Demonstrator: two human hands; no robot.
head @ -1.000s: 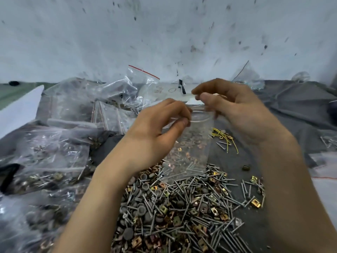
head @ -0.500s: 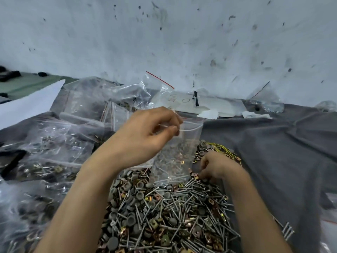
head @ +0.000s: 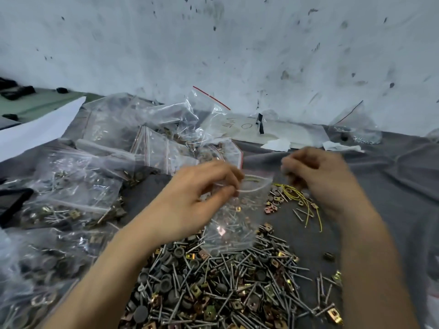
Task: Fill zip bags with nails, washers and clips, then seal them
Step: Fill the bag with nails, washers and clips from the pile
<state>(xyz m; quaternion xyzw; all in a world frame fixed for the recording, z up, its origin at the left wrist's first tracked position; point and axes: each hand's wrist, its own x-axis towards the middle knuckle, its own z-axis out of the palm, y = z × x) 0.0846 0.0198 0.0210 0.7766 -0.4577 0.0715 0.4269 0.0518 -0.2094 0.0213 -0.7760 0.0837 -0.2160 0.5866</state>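
A small clear zip bag (head: 237,224) hangs open-mouthed over a heap of nails, grey washers and brass clips (head: 225,281) on the grey cloth. My left hand (head: 197,203) pinches the bag's top edge at its left side. Some nails and clips lie inside the bag. My right hand (head: 318,176) hovers just right of the bag's mouth, blurred, with curled fingers that seem to grip small pieces from the heap; the blur hides which ones.
Several filled clear bags (head: 71,193) are piled on the left. Yellow wire pieces (head: 297,195) and loose clips lie right of the bag. A written white card (head: 273,131) and another bag (head: 354,124) sit against the stained wall. Grey cloth (head: 392,186) stretches to the right.
My right hand left the bag's top, dipped into the heap, then rose to beside the bag's mouth. My left hand kept its hold on the bag throughout.
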